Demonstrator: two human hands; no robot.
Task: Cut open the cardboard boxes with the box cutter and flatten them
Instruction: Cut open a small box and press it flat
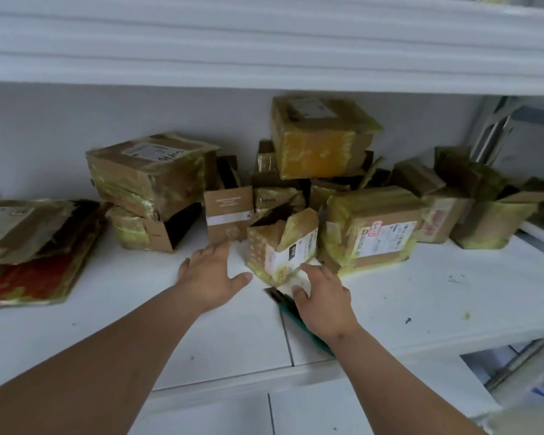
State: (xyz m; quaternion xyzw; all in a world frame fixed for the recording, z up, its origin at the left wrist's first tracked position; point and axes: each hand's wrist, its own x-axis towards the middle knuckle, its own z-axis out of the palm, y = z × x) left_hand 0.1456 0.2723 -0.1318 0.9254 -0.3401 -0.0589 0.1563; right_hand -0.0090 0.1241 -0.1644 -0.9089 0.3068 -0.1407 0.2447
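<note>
A small torn-open cardboard box (281,246) with yellow tape and a white label stands tilted at the middle of the white shelf (437,302). My left hand (212,274) hovers spread just left of it, fingers straight, holding nothing. My right hand (322,296) touches the box's lower front flap with its fingertips. A green box cutter (291,307) lies on the shelf under my right hand, mostly hidden by it. I cannot tell whether the fingers hold the cutter.
Several taped cardboard boxes are heaped behind, including a large labelled one (374,227) at right and a stacked pair (151,183) at left. Flattened cardboard (29,246) lies at far left. An upper shelf (264,42) overhangs.
</note>
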